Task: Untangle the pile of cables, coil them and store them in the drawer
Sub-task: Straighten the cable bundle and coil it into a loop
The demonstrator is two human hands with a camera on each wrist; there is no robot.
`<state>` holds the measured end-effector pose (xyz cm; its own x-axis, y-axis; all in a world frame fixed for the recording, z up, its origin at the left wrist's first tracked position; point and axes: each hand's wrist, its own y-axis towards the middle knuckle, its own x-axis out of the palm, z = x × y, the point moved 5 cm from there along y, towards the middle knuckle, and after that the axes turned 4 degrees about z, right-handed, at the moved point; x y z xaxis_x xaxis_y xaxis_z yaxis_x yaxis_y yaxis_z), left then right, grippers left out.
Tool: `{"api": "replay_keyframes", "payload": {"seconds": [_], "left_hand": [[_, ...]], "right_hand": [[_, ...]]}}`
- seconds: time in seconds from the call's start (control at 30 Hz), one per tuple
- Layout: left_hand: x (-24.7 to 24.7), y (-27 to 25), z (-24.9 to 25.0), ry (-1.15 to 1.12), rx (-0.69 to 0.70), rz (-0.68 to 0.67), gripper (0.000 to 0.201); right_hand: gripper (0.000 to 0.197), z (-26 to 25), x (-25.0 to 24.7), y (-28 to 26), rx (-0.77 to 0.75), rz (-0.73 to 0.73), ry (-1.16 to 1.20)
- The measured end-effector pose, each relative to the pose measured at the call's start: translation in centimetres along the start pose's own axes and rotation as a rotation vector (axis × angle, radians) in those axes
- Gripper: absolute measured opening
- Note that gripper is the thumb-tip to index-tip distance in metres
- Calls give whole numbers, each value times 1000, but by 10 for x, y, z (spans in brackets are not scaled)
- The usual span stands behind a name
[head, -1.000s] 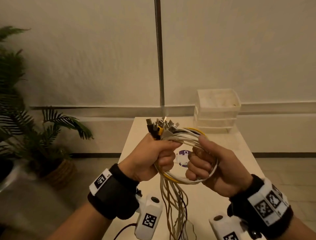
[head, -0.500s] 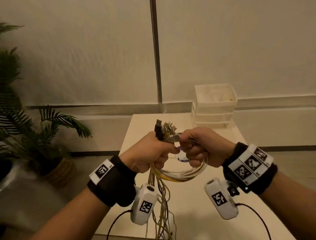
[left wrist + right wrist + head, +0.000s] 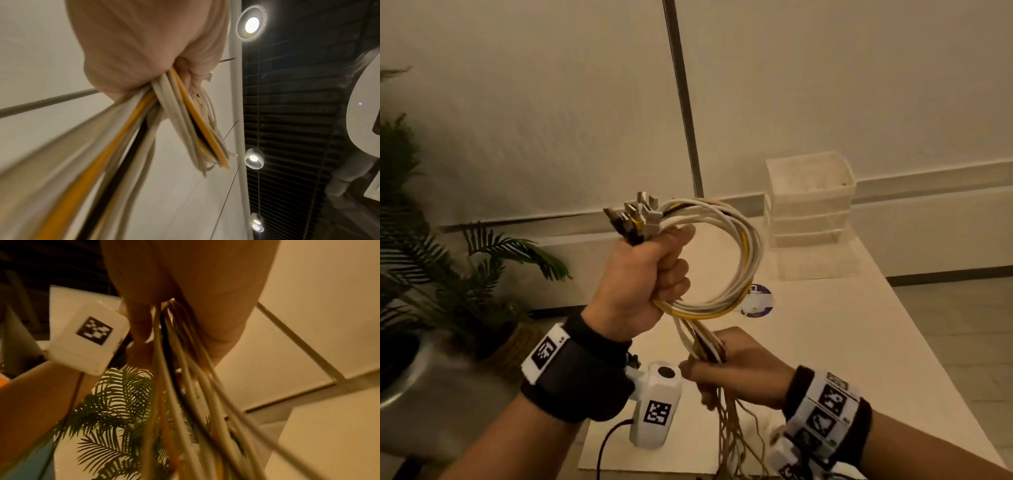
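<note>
Head view: the left hand (image 3: 640, 277), raised above the bench (image 3: 842, 342), is fisted round the bundle of cables (image 3: 726, 260) — white strands with one yellow and one dark among them — which form a single round loop standing out to the right of the fist. The connector ends (image 3: 637, 219) project in a cluster above the thumb side of the fist. Below the loop, the loose cable tails (image 3: 702, 342) descend to the right hand (image 3: 739, 370), whose fingers are curled round them lower and nearer the body; beneath this hand the tails hang on past the front edge of the bench. The two hands are apart, one above the other. A stack of translucent drawers (image 3: 810, 202) stands at the far right of the bench, well apart from both hands, and a round purple-and-white sticker (image 3: 756, 299) lies on the bench surface behind the loop. A potted palm (image 3: 448, 274) stands on the floor to the left.

Left wrist view: the strands emerge from the clenched left hand (image 3: 144, 48) in two groups — the near tails, blurred, and the edge of the loop (image 3: 197, 129).

Right wrist view: the tails (image 3: 185, 386) issue from the closed right hand (image 3: 185, 288) toward the camera, blurred.
</note>
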<state>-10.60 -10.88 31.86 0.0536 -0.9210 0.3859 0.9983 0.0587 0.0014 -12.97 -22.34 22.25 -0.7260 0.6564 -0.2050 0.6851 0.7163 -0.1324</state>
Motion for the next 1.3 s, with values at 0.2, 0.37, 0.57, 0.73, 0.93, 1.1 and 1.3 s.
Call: {"api": "replay_keyframes", "payload": {"seconds": [0.2,0.37,0.57,0.73,0.93,1.1,1.3], "left_hand": [[-57,-1,34,156,110,273,34],[-59,-8,41,273,164,272,42],[-62,-12,48,138,120,287,36],[-10,-11,39,214,139,133,41],[22,1,18,340,78,118,23],[8,-3,20,388,68,117,26],[-15,-10,33,433,98,135,25]], "right_hand": [[29,13,-27,-40,49,-47,-91],[36,-4,-52,-54,-88,41,-461],[53,-5,-67,-62,9,-50,-615],[85,-33,-55,-36,-23,-33,-344],[28,-46,-11,4,39,-43,33],[45,-26,-12,-2,87,-95,13],[44,-10,-14,-22,105,-146,-45]]}}
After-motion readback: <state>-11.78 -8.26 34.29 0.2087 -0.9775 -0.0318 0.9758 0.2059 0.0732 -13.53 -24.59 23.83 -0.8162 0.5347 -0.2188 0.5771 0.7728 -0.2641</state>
